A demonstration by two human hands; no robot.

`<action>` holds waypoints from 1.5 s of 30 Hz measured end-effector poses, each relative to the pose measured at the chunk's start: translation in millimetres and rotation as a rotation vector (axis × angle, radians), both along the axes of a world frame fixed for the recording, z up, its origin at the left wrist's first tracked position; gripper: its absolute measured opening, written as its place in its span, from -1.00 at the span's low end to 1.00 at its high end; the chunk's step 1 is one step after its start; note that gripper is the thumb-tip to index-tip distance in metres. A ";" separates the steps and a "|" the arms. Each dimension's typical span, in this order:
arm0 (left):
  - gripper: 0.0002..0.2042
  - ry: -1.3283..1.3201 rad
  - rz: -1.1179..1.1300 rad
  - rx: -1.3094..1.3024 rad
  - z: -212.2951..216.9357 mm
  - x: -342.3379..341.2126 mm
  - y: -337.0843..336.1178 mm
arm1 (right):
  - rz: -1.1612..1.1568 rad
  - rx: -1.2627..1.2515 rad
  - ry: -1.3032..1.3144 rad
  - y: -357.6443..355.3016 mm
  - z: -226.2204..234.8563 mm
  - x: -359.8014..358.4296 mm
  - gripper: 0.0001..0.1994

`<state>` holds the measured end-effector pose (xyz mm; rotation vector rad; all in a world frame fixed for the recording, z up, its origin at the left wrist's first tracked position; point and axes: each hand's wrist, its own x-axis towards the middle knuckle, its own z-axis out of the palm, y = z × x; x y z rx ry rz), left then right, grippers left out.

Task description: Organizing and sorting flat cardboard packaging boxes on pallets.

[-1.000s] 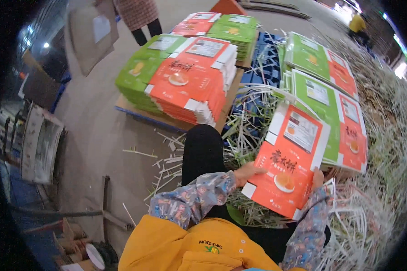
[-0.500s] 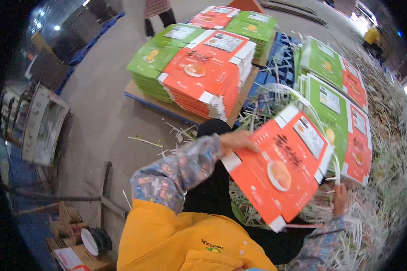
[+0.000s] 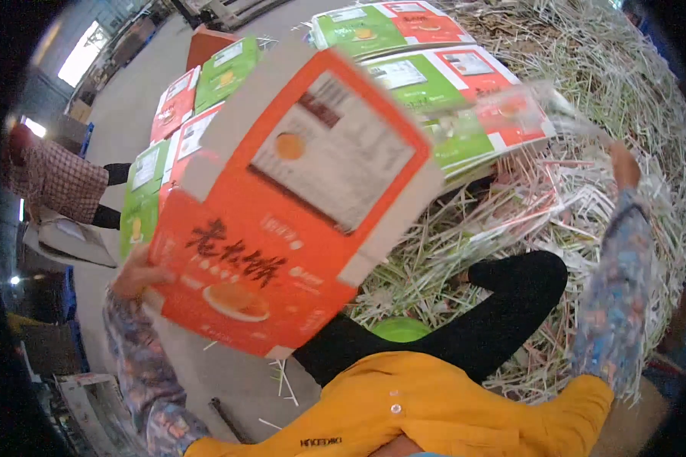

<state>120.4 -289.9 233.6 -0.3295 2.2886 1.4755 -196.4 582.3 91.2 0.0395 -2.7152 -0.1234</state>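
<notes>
My left hand point(image 3: 141, 273) grips the lower left edge of a flat, printed red cardboard box blank point(image 3: 240, 251) with white flaps. The blank is tilted and held up in front of me, hiding part of the stacks behind it. Out to the right, my right hand point(image 3: 626, 166) is raised over the scrap heap, its fingers blurred and closed. A blurred bunch of whitish paper strips point(image 3: 545, 99) trails leftward from it, over the near stack of green and red box blanks point(image 3: 427, 95).
White and green paper scraps point(image 3: 465, 236) heap up ahead and right. Further green and red stacks point(image 3: 141, 190) stand behind the held blank. Another person in a checked top point(image 3: 61, 171) is at the far left. A green rounded thing point(image 3: 400, 329) shows between my legs.
My view has turned right. The red blank has risen and swung left with my left hand. My right hand has moved up and outward from beside the blank, the strips trailing from it.
</notes>
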 end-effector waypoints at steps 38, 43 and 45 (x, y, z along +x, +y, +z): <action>-0.14 1.013 0.438 -0.881 -20.0 157.8 43.5 | 0.788 -1.614 -0.315 -437.2 -17.8 151.1 -0.86; -0.34 1.037 0.604 -0.067 -88.1 165.7 31.4 | 0.745 -1.573 -0.309 -466.2 9.9 170.2 -0.83; -0.43 1.060 0.524 -0.355 -106.9 163.2 28.6 | 0.746 -1.611 -0.300 -461.0 13.2 171.3 -0.79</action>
